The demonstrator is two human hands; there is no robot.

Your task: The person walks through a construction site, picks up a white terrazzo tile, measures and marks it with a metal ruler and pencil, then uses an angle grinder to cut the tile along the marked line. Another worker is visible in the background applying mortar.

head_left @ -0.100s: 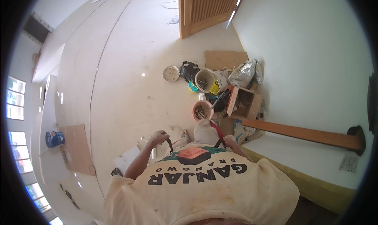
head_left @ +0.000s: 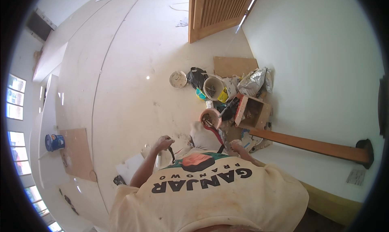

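My left hand [head_left: 164, 143] is closed in front of my body, its fingers curled at the upper end of a black strap [head_left: 172, 154]. The strap hangs down to the front of my cream printed shirt [head_left: 202, 199]. To the right, my right hand [head_left: 236, 145] is also closed, with pale dust on it. A second dark strap [head_left: 221, 149] shows just left of that hand, with a small gap between them; whatever lies inside the fingers is hidden. Between my hands, a bent leg in light trousers [head_left: 201, 136] reaches toward an orange bucket [head_left: 201, 117] with tools in it.
Ahead stand a white bucket [head_left: 207, 95] of tools, a black bag [head_left: 196, 76], a round pan [head_left: 178, 80], an opened cardboard box [head_left: 260, 117] and a silver sack [head_left: 252, 84]. A wooden plank [head_left: 308, 143] runs along the right. A blue bucket [head_left: 54, 142] is far left, a slatted door [head_left: 223, 9] beyond.
The left strap has straightened from a curve below my left hand. On the right, the strap now shows apart from my hand. The leg between has shifted left, and the view has moved slightly.
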